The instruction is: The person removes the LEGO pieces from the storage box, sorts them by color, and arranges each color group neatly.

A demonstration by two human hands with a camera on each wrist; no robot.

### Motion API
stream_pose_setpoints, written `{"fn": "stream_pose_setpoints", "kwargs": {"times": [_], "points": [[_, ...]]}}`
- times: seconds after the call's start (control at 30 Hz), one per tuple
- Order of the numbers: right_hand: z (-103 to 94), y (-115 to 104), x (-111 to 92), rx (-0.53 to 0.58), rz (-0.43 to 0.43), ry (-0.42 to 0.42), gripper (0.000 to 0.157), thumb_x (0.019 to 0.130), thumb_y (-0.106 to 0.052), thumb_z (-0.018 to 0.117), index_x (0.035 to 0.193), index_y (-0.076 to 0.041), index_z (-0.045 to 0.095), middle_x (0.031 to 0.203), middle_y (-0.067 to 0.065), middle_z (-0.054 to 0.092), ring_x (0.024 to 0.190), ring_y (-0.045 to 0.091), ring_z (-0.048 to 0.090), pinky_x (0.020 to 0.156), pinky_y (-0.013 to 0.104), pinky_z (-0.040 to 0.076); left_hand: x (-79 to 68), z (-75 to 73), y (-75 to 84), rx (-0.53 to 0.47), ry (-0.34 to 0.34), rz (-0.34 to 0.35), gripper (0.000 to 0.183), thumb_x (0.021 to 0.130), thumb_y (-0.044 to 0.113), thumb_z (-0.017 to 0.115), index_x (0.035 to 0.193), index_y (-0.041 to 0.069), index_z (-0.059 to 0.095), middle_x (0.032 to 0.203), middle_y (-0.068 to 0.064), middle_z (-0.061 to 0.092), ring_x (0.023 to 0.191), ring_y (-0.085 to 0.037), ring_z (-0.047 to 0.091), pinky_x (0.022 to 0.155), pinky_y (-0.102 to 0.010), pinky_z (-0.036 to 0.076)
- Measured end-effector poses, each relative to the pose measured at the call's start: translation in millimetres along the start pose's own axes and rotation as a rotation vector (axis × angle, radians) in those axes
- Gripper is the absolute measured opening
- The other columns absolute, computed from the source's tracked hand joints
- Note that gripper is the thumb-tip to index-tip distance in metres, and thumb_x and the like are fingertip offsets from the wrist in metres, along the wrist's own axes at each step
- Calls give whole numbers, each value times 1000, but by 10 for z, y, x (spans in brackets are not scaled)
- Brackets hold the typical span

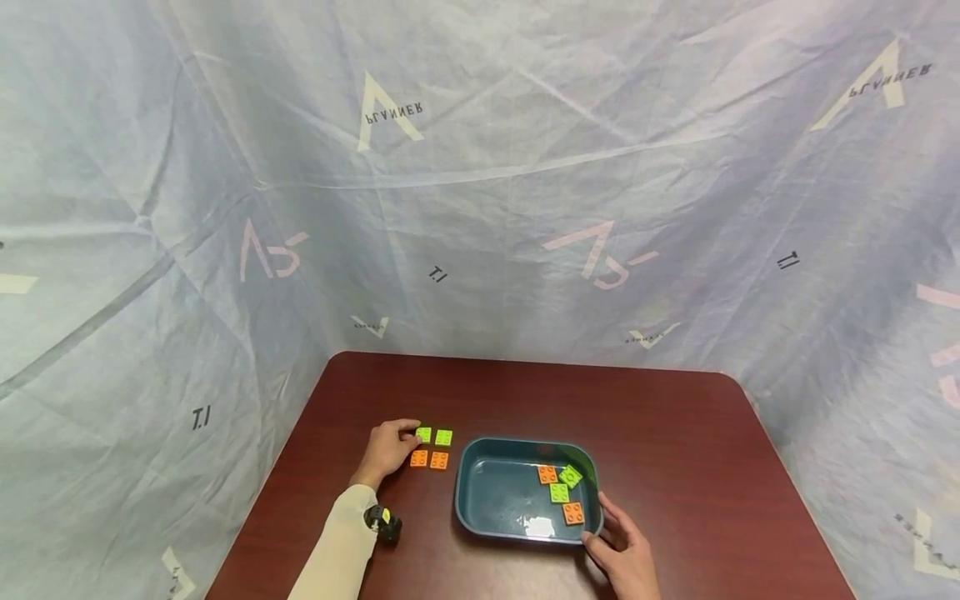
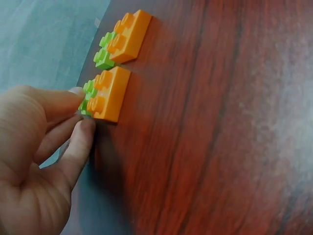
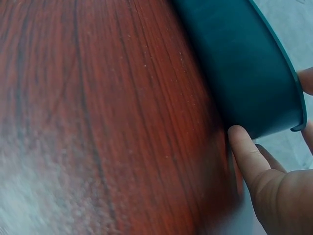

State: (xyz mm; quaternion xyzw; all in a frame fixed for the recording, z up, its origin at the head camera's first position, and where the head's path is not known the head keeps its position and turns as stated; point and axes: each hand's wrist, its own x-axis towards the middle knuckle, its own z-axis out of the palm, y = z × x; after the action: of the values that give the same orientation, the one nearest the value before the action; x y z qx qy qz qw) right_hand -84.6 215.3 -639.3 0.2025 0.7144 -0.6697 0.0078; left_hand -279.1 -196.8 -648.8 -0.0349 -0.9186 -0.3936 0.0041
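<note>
My left hand (image 1: 387, 451) pinches a green toy brick (image 1: 423, 435) between thumb and fingers at the left of the table; the fingers partly cover it. Beside it on the table lie a second green brick (image 1: 444, 437) and, nearer to me, two orange bricks (image 2: 111, 95), studs up. My right hand (image 1: 627, 553) grips the right end of a dark teal rectangular tray (image 1: 462, 492), thumb against the near corner and fingers round the right side. Inside the tray, toward its right end, lie two orange bricks (image 1: 573, 512) and two green bricks (image 1: 559, 492).
The reddish-brown wooden table (image 1: 697, 450) has rounded far corners. Pale printed sheeting (image 1: 480, 250) hangs behind it and on both sides. A small black device (image 1: 383, 523) is strapped to my left wrist.
</note>
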Motion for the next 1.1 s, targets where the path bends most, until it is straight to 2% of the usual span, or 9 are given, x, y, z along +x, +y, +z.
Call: {"fn": "stream_pose_setpoints", "kwargs": {"times": [0.17,0.27,0.5,0.73,0.87,1.0,1.1], "points": [[14,-11,-16,-15,-8,14,76,89,-6,82,158,-15,51,146,30,60,122,31,69,82,26,61,-8,-10,18,-17,30,-19,32,99,20,76,130,13,75,120,-10,78,103,-25,76,87,-46,63],[19,-21,-21,-15,-20,15,75,89,-5,82,157,-15,52,145,30,60,120,30,69,81,25,60,-21,-43,62,-17,58,-7,30,101,21,74,130,12,75,124,-10,76,105,-26,76,86,-47,63],[3,-30,-1,-14,-34,9,75,90,-6,82,158,-15,52,146,31,59,123,37,67,80,25,60,-78,-172,227,-49,90,8,35,103,28,72,134,12,73,133,-12,71,112,-31,73,89,-49,62],[17,-8,8,-5,-52,11,75,89,-3,82,157,-16,53,145,30,61,120,30,68,81,25,61,-129,-235,411,-97,114,29,32,103,30,72,132,17,73,131,-7,72,114,-28,73,90,-48,62],[22,0,-2,9,-47,0,76,89,-4,81,158,-16,52,148,29,59,122,28,67,83,26,60,-196,-229,544,-125,120,35,32,102,33,72,132,21,73,132,-6,72,115,-27,73,89,-46,63],[19,7,-20,23,-39,-15,77,90,-4,81,159,-16,50,151,29,56,125,27,65,85,27,61,-286,-179,664,-144,95,47,36,102,35,73,135,20,71,133,-6,72,114,-27,74,86,-44,63],[18,16,-24,35,-33,-24,78,90,-4,80,160,-16,49,152,29,55,125,28,64,86,29,61,-338,-130,745,-149,80,68,38,102,36,72,136,20,71,133,-4,72,114,-25,74,88,-45,63]]}}
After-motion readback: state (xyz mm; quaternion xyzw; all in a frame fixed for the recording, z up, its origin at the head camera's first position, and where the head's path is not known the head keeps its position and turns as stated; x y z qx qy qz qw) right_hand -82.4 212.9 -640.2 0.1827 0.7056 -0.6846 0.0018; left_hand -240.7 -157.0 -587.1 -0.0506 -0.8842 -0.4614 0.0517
